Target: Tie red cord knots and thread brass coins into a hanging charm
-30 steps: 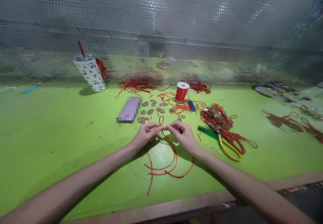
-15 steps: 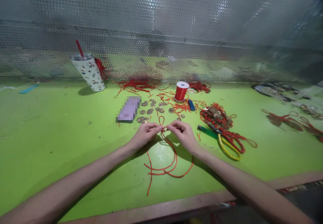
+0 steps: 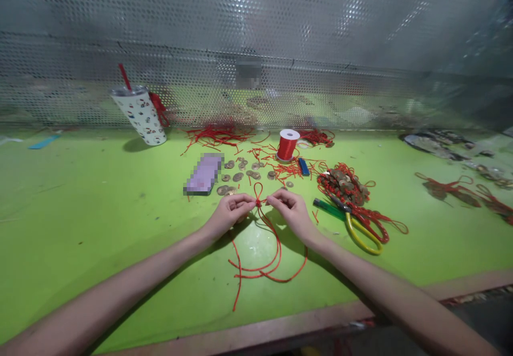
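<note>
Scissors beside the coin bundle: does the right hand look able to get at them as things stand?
Probably yes: the scissors lie just right of the right hand, and nothing seems to block their yellow handle. However, that hand pinches the red cord, so would likely need to let go.

The left hand [image 3: 234,208] and the right hand [image 3: 292,211] pinch red cord [image 3: 278,241] on either side of a small knot [image 3: 258,203], with a loop standing on its far side and loose strands curving toward the near edge of the green tabletop [image 3: 100,195]. Beyond the hands lie scattered coins [image 3: 238,177], a pixelated lilac object [image 3: 205,173] to their left and a red spool [image 3: 287,146] upright to the far right. Scissors [image 3: 352,233] lie right of the right hand, beside a coin-and-cord pile [image 3: 343,182]. A patterned tumbler [image 3: 140,115] stands far left, before a perforated sheet [image 3: 192,14].
</note>
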Available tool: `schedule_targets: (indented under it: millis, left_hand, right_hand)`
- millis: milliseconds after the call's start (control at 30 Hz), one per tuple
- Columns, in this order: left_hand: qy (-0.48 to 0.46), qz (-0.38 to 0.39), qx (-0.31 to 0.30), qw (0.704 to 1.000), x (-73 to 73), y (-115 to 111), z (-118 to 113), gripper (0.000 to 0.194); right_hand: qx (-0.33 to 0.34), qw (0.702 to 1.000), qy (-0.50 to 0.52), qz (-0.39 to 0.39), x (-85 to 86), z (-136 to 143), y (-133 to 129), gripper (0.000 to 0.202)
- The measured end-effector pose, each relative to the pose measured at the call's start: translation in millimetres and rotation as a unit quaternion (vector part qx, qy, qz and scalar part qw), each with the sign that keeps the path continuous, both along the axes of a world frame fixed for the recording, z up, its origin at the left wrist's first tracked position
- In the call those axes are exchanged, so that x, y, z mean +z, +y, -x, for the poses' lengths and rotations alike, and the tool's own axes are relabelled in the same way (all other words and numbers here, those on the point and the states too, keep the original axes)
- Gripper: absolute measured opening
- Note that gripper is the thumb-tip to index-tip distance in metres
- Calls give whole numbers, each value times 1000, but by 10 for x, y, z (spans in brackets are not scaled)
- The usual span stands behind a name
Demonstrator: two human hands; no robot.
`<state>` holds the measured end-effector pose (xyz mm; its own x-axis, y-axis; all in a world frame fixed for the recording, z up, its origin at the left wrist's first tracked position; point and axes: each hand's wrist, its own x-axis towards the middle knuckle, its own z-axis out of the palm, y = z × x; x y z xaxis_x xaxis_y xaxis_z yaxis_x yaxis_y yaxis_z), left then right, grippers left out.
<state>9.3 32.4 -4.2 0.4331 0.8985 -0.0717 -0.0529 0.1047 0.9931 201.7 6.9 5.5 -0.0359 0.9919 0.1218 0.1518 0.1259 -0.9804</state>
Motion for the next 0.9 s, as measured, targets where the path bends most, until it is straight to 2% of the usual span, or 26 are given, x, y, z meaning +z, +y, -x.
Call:
schedule_targets:
  millis: [433, 900]
  left_hand:
    - [-9, -3, -7, 1000, 4, -8, 16, 31]
    - [51, -37, -10, 998, -6, -22, -7, 34]
  right_hand:
    - [2, 1000, -6, -3, -10, 4, -3, 29]
    - [30, 999, -16, 6, -68, 26, -12, 31]
